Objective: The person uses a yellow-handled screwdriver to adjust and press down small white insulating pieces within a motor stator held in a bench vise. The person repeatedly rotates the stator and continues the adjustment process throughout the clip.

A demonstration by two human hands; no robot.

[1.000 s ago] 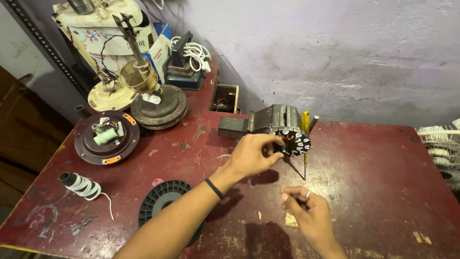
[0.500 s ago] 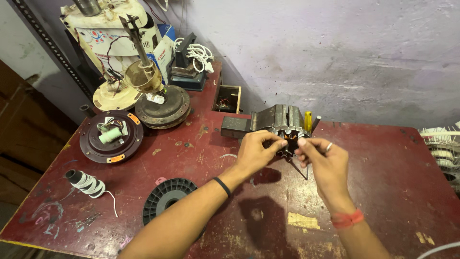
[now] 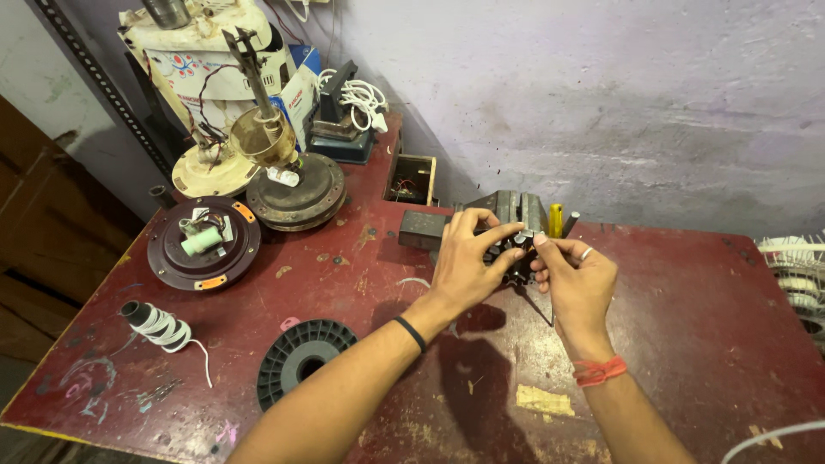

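Both of my hands are raised over the red table (image 3: pixel 687 344), gripping one small dark motor stator (image 3: pixel 514 254) with pale slot inserts. My left hand (image 3: pixel 464 262) wraps it from the left, fingers across its top. From the right, my right hand (image 3: pixel 577 279), with a ring on one finger, pinches the stator's upper edge between thumb and fingertips. Much of the stator is hidden by my fingers. It hangs just in front of a grey bench vise (image 3: pixel 509 204), beside which a yellow-handled screwdriver (image 3: pixel 556 219) stands upright.
A black plastic spool (image 3: pixel 301 361) and a bobbin of white wire (image 3: pixel 159 326) lie at the front left. Round fan motor parts (image 3: pixel 204 243) and a stripped fan motor (image 3: pixel 292 185) fill the back left. A small open box (image 3: pixel 411 179) sits by the wall.
My right hand has risen from near the table's front up to the stator and taken hold of it. My left hand has kept its grip throughout.
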